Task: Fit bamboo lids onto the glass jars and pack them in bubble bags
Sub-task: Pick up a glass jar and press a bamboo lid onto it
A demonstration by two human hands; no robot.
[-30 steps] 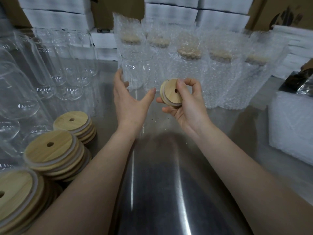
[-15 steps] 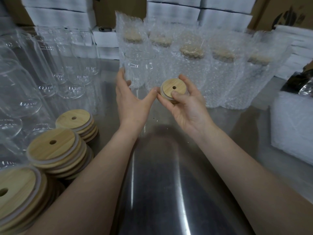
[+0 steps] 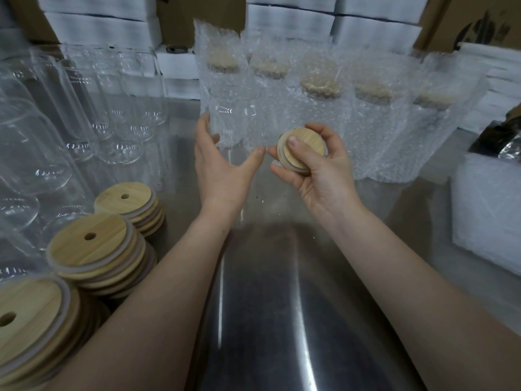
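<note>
Bamboo, round and pale, the lid (image 3: 311, 139) is lying in the right hand (image 3: 324, 176), just to the right of the bare glass jar (image 3: 234, 114) and a little nearer to the person. The fingers are curling around its edge and the thumb is pressing on its top face, holding it tilted. The left hand (image 3: 222, 167) is reaching with straight, spread fingers beside the jar's left wall; whether they are touching the glass I cannot tell. The jar is standing upright on the steel table (image 3: 282, 306). Right of the jar, lidded jars in bubble bags (image 3: 318, 108) are standing in a row. Left of it, empty jars (image 3: 112, 108) are standing, and nearer, stacks of lids (image 3: 95, 244) are lying.
</note>
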